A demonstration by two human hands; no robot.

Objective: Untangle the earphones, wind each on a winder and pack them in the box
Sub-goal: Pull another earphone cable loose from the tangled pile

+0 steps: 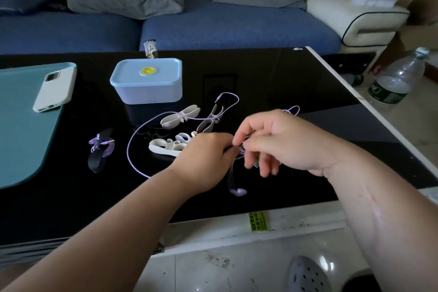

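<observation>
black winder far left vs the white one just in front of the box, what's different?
The black winder is dark and loaded: a purple earphone is wound round its middle. The white winder is pale and unwound; only a loose purple cable crosses it. The black winder lies alone; the white winder sits among other pale winders. Both lie flat on the table.

A glossy black glass-topped table carries a pale blue lidded plastic box, a teal rounded mat at its left and a black winder wound with lilac cord. Near the middle lie white plastic winders, crossed by a loose lilac earphone cable.
</observation>
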